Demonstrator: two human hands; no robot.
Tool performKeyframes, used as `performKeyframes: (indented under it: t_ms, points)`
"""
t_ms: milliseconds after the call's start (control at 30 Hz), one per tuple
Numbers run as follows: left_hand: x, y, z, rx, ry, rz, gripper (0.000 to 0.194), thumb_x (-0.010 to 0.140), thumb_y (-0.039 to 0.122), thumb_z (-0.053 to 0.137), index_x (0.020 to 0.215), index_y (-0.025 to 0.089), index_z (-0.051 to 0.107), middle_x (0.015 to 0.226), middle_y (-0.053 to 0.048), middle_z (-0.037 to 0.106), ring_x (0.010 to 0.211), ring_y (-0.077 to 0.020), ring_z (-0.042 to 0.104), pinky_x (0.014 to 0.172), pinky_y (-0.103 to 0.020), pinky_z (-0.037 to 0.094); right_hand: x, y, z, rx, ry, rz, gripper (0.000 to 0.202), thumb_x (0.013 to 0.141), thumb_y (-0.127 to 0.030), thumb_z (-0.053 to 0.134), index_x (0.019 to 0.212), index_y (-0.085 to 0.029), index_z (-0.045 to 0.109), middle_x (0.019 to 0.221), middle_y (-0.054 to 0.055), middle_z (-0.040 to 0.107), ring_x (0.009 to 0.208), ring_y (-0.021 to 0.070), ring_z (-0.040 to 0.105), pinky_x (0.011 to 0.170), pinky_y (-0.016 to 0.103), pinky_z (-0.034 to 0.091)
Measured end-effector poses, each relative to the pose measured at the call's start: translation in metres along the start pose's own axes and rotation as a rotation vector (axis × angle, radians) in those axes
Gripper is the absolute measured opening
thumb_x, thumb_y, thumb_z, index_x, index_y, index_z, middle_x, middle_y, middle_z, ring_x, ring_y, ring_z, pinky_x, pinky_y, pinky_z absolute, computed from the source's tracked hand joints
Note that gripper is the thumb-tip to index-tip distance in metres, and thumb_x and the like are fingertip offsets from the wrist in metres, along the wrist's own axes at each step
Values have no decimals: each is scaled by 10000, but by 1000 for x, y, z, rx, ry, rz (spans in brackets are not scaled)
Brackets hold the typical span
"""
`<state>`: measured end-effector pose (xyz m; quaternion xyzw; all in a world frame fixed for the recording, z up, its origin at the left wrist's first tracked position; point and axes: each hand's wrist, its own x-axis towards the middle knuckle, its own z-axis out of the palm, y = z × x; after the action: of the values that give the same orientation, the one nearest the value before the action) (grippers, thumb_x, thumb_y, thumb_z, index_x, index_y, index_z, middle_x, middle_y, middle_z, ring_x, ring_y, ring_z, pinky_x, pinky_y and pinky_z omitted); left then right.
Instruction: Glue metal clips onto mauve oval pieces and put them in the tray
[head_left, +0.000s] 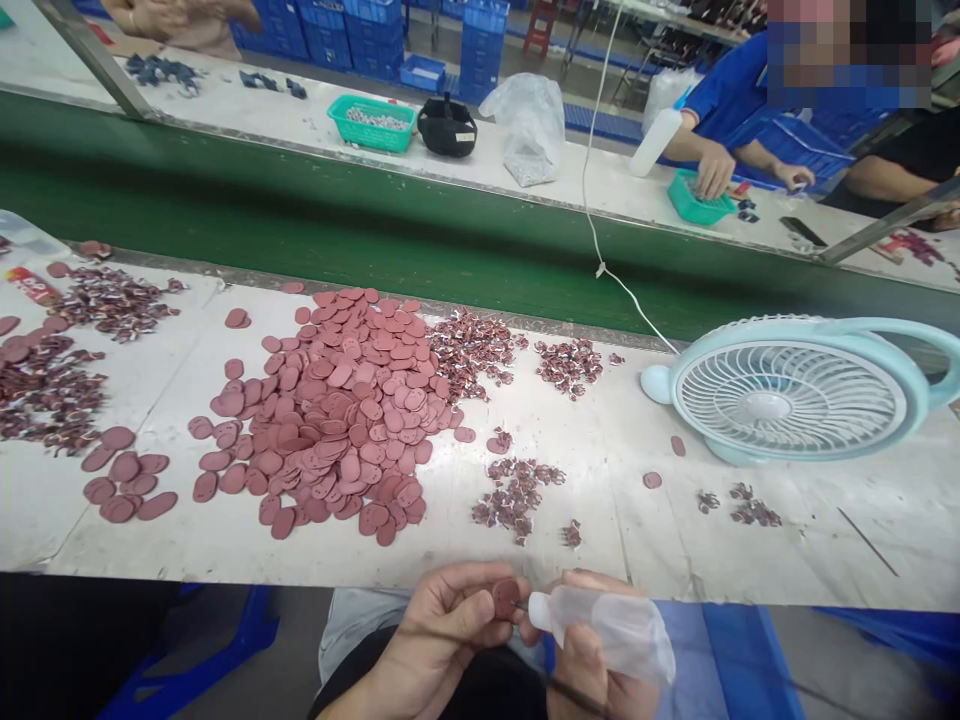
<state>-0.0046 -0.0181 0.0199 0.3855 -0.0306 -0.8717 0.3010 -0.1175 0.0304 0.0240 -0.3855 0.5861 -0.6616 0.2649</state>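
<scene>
Maroon disc (505,597) is being pinched by the left hand (451,622), and the right hand (583,660) is gripping a translucent bottle (619,628), both front-right of the disc heap (337,425).

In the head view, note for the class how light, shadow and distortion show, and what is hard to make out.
Head view: the table is brightly lit, while the green panel carries a dark shadow band; the fan looks flattened; the pixelated patch hides detail at top right; the held bottle looks milky, its contents unclear.
</scene>
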Motion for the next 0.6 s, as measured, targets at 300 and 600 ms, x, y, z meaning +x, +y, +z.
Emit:
performKeyframes:
  t_ms: [300, 600]
  points:
    - [10, -5, -18, 11, -82, -45, 420, 696, 485, 1031, 991, 208, 918, 1045, -103, 828, 833, -144, 812, 764, -132, 648, -4, -14, 16, 58, 213, 249, 374, 981, -668, 796, 1125, -338, 694, 801, -38, 664, 640, 132, 606, 672, 263, 498]
    - [4, 3, -20, 38, -75, -99, 215, 864, 383, 937, 1052, 280, 924, 1179, -21, 841, 1000, -104, 818, 896, -136, 604, 32, 6, -35, 372, 259, 560, 650, 674, -724, 943, 976, -213, 678, 641, 20, 642, 394, 197, 545, 342, 273, 414]
